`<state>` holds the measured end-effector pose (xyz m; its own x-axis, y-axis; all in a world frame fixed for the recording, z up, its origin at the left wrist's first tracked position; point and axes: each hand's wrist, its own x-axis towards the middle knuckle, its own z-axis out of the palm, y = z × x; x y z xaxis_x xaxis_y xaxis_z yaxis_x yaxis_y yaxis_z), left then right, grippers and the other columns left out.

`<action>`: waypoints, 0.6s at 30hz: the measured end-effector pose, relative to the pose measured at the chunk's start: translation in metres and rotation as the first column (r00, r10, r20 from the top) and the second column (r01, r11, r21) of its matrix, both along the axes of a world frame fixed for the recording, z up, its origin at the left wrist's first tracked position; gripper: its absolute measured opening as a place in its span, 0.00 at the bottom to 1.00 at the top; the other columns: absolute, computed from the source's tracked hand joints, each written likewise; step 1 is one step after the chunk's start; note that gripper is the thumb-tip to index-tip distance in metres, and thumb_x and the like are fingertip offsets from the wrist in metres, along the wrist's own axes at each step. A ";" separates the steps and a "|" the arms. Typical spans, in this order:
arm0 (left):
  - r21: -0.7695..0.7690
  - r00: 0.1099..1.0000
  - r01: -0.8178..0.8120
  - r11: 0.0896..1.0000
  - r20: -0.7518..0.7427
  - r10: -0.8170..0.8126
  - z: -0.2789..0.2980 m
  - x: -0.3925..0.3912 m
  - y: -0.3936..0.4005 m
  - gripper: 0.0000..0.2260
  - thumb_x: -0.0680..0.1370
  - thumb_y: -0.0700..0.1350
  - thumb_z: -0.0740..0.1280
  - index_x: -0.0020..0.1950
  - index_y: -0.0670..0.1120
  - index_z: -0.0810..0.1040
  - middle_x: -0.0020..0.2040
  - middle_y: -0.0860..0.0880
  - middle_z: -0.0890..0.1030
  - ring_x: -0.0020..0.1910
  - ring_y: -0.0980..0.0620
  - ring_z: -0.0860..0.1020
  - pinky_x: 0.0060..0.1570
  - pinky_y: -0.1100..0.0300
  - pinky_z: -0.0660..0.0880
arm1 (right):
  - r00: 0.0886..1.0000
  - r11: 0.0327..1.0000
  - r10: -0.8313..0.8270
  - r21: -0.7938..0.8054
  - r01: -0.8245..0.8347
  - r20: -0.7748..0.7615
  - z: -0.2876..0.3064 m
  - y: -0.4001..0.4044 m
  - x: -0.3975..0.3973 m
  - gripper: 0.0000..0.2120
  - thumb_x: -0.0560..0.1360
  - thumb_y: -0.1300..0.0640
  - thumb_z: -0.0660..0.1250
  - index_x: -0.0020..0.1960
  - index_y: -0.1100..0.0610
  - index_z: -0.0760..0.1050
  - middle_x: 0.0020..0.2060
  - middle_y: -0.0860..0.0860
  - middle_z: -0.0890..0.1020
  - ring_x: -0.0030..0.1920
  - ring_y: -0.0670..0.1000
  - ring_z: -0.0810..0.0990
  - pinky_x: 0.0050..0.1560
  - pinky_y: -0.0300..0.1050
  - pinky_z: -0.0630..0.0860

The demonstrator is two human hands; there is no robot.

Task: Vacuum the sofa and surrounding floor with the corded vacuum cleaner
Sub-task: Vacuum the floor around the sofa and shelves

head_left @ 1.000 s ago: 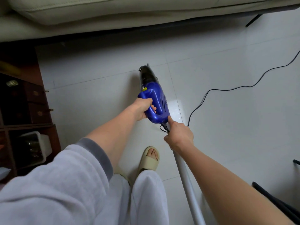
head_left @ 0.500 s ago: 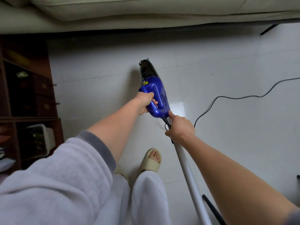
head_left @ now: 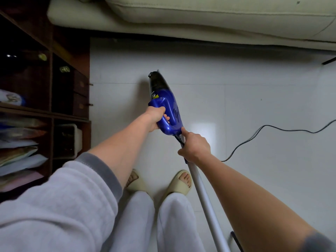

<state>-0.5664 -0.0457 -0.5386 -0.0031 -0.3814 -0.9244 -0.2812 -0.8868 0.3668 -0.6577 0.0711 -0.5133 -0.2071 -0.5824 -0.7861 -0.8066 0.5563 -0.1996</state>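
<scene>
White floor tiles (head_left: 254, 99) are filling the room ahead, and over them the left hand (head_left: 156, 118) is wrapping its fingers (head_left: 166, 118) round the loop handle of the blue vacuum cleaner (head_left: 168, 108), gripping it firmly. Just behind those fingers the right hand (head_left: 195, 147) is curling round the top of the grey tube (head_left: 203, 197), with its forefinger lying straight along the tube and touching the blue body's rear end. Beyond the left fingers the vacuum's dark nose is pointing away, hanging above the tiles and well short of the cream sofa (head_left: 200, 17), which is spanning the far edge. Out from under the right hand the black cord (head_left: 269, 126) is trailing across the floor to the right. Off to the left of the fingers a dark wooden shelf unit (head_left: 51, 113) is standing with papers stacked inside, and nearest the camera two beige slippers (head_left: 179, 184) are resting flat on the tiles.
</scene>
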 end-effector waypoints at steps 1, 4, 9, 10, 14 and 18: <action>0.004 1.000 -0.027 1.000 -0.003 0.027 0.000 0.009 -0.002 0.08 0.81 0.39 0.58 0.59 0.40 0.72 0.37 0.47 0.73 0.34 0.54 0.74 0.36 0.59 0.75 | 1.000 1.000 0.015 0.001 -0.015 0.000 0.000 -0.004 0.006 0.29 0.69 0.63 0.66 0.68 0.50 0.64 0.35 0.48 0.74 0.38 0.54 0.75 0.30 0.41 0.68; 0.012 0.995 -0.098 0.995 0.009 0.098 -0.003 0.037 -0.007 0.05 0.82 0.40 0.58 0.55 0.41 0.71 0.37 0.48 0.73 0.34 0.54 0.74 0.38 0.58 0.75 | 0.998 0.998 0.065 0.007 -0.065 -0.003 0.002 -0.015 0.027 0.30 0.69 0.63 0.66 0.69 0.49 0.64 0.32 0.46 0.71 0.38 0.54 0.74 0.28 0.41 0.65; -0.008 0.988 -0.152 0.988 0.025 0.153 -0.010 0.086 -0.015 0.11 0.81 0.40 0.59 0.61 0.38 0.73 0.38 0.48 0.75 0.35 0.54 0.76 0.42 0.56 0.75 | 0.992 0.992 0.129 0.009 -0.129 -0.003 0.001 -0.029 0.069 0.31 0.69 0.64 0.66 0.69 0.48 0.63 0.32 0.46 0.71 0.35 0.52 0.73 0.26 0.40 0.64; -0.009 0.987 -0.161 0.987 0.029 0.161 -0.010 0.096 -0.015 0.12 0.81 0.40 0.60 0.62 0.37 0.73 0.38 0.48 0.75 0.35 0.54 0.76 0.43 0.56 0.75 | 0.990 0.990 0.142 0.009 -0.142 -0.001 0.001 -0.031 0.078 0.31 0.69 0.64 0.66 0.69 0.48 0.63 0.32 0.46 0.71 0.34 0.52 0.73 0.26 0.40 0.64; -0.007 0.976 -0.216 0.976 0.035 0.216 -0.011 0.133 -0.017 0.14 0.81 0.40 0.60 0.65 0.36 0.72 0.39 0.47 0.76 0.36 0.54 0.76 0.43 0.55 0.75 | 0.981 0.981 0.195 -0.011 -0.195 -0.006 0.000 -0.039 0.107 0.28 0.69 0.65 0.66 0.66 0.49 0.64 0.30 0.47 0.71 0.28 0.47 0.69 0.25 0.40 0.63; -0.009 0.966 -0.258 0.966 0.027 0.259 -0.011 0.163 -0.020 0.14 0.81 0.40 0.60 0.65 0.37 0.72 0.40 0.47 0.76 0.37 0.53 0.77 0.43 0.55 0.75 | 0.970 0.969 0.244 -0.023 -0.244 -0.002 0.001 -0.048 0.133 0.30 0.70 0.64 0.67 0.68 0.49 0.64 0.31 0.47 0.69 0.31 0.50 0.70 0.29 0.41 0.65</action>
